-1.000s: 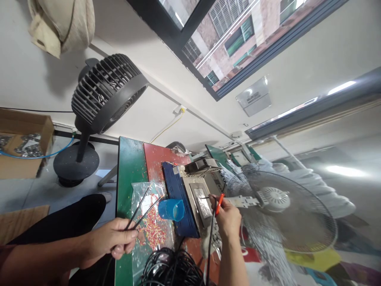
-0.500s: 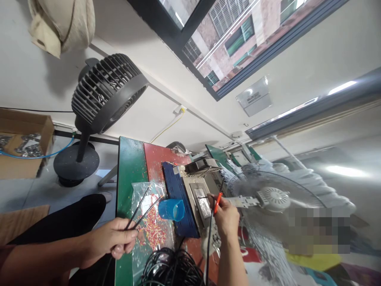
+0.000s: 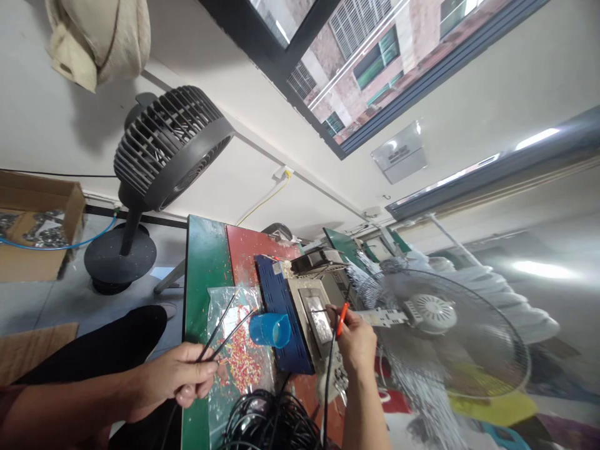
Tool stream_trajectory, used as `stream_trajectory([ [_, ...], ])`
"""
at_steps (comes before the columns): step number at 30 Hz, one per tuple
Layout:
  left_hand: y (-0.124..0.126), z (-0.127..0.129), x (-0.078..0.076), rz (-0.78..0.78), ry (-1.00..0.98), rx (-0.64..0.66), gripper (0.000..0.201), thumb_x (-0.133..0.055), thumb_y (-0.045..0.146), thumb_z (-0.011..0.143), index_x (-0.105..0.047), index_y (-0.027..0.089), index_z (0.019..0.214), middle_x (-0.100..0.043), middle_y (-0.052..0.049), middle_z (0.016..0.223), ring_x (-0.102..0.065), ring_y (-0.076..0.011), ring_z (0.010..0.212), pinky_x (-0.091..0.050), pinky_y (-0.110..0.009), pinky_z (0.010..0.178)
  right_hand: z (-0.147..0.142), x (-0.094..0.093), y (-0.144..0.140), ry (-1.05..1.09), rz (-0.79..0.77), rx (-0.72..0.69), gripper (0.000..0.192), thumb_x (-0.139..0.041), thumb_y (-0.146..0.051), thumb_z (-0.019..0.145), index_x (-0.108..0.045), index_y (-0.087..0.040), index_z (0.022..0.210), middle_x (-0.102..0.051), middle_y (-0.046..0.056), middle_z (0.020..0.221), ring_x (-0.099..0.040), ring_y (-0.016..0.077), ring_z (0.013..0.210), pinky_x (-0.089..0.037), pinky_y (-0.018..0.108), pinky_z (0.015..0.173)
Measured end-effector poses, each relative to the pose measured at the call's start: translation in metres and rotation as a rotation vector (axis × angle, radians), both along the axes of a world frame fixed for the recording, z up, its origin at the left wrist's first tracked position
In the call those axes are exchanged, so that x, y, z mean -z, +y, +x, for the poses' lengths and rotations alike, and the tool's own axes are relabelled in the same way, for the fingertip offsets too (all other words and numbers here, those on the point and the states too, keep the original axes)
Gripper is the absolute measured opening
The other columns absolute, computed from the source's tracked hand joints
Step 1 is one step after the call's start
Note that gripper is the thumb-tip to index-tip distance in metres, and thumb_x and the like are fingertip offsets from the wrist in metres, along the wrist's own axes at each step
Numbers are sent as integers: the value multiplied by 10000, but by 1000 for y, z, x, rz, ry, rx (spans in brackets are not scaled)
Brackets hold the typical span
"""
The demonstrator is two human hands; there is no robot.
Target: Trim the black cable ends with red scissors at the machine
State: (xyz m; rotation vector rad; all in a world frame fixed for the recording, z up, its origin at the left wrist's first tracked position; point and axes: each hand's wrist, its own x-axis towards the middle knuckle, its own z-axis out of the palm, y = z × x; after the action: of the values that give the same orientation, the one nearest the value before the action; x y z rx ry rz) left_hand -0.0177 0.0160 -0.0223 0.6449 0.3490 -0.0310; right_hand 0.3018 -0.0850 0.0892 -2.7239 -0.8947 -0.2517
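Plastic bag holds coloured bits

I can read no text, number or brand anywhere here. The grey plate fixed to the far wall under the window carries a few dark lines of print, but they are too small and blurred for me to make out. A small white label on the far end of the blue tray on my tabletop is just as unreadable. The cardboard box far to my left shows no printing that I can tell.
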Motion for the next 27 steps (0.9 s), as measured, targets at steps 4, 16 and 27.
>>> stream_trajectory([
  [4, 2, -2, -5, 6, -16, 12, 297, -607, 428, 744, -511, 147, 729, -475, 36, 621, -253, -12, 478, -146, -202, 488, 0, -1, -1, 51, 9, 21, 537, -479, -579, 680, -725, -146, 881, -635, 96, 553, -567, 213, 566, -378, 267, 535],
  [16, -1, 1, 0, 11, 11, -2, 320, -657, 458, 684, -539, 163, 645, -468, 24, 577, -263, -17, 453, -147, -215, 470, -14, -8, -5, 40, 80, 110, 587, -434, -614, 681, -714, -127, 854, -565, 43, 515, -543, 215, 570, -361, 260, 538],
  [27, -2, 2, 0, 20, 18, -1, 323, -645, 468, 697, -542, 165, 647, -450, 31, 556, -247, -15, 439, -144, -212, 462, -11, 2, -10, 35, 60, 195, 568, -430, -629, 700, -705, -138, 774, -554, 66, 509, -510, 211, 536, -353, 277, 519],
])
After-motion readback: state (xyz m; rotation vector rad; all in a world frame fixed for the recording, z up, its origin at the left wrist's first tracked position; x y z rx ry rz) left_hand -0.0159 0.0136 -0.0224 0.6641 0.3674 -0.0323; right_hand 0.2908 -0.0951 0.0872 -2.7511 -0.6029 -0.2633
